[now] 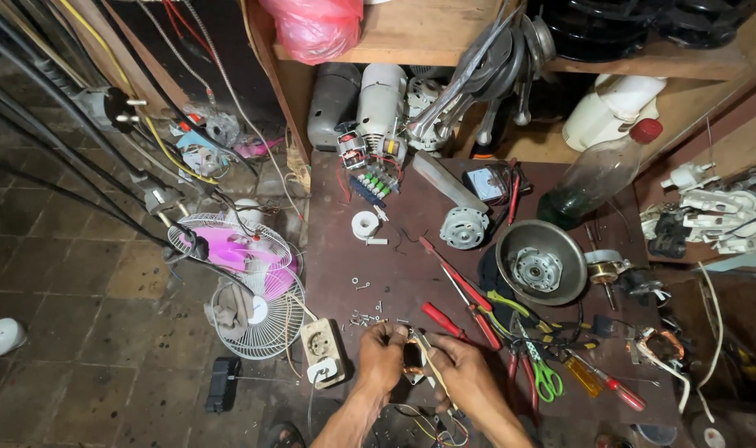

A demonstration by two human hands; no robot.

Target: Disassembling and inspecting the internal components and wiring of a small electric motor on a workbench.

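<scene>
My left hand (380, 358) and my right hand (463, 377) meet at the near edge of a dark brown workbench (395, 274). Between them they hold a small motor coil part (413, 362) with copper windings, and thin coloured wires trail from it toward me. My left hand grips its left side. My right hand pinches its right side together with a thin pale strip. Several small screws and nuts (365, 317) lie on the bench just beyond my left hand.
Red-handled screwdrivers (457, 290), pliers and green scissors (546, 377) lie right of my hands. A round metal motor housing (542, 261), a small motor (464, 227) and a plastic bottle (598, 174) stand farther back. A fan guard (245, 282) and a socket block (326, 353) sit left.
</scene>
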